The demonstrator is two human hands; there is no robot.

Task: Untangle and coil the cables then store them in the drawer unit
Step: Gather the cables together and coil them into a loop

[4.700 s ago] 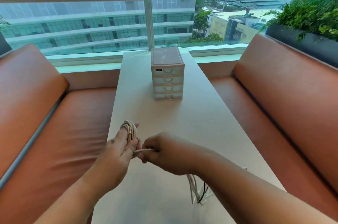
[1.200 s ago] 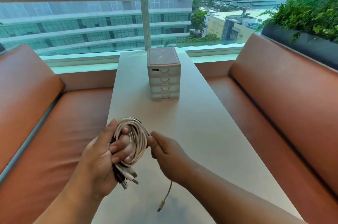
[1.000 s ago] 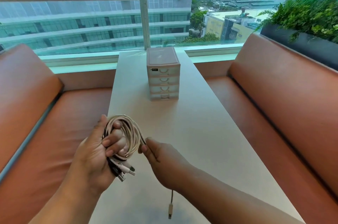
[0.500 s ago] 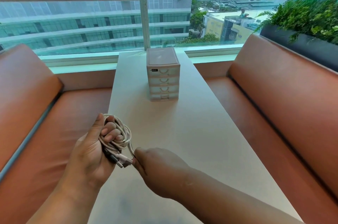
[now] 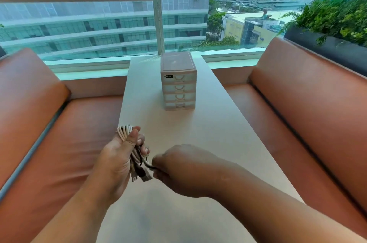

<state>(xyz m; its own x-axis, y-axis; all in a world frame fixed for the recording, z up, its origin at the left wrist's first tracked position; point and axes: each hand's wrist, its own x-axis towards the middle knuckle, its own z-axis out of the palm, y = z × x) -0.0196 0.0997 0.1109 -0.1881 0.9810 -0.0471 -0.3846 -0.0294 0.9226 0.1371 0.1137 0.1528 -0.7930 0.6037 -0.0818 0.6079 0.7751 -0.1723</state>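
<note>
My left hand (image 5: 117, 161) grips a coiled bundle of white and black cables (image 5: 124, 131) above the near part of the white table (image 5: 208, 133). Several plug ends (image 5: 141, 176) stick out below the palm. My right hand (image 5: 182, 169) is just right of the bundle, fingers curled round a dark cable strand leading into it. The small beige drawer unit (image 5: 178, 83) stands upright further back on the table, all its drawers shut.
Orange leather benches (image 5: 49, 133) (image 5: 297, 113) flank the narrow table on both sides. A window with a sill runs behind the drawer unit. A planter with green ferns (image 5: 337, 20) sits above the right bench back.
The coil has been squeezed tighter in my left hand and lowered. My right hand has moved in under the bundle, drawing the loose hanging cable end up to it.
</note>
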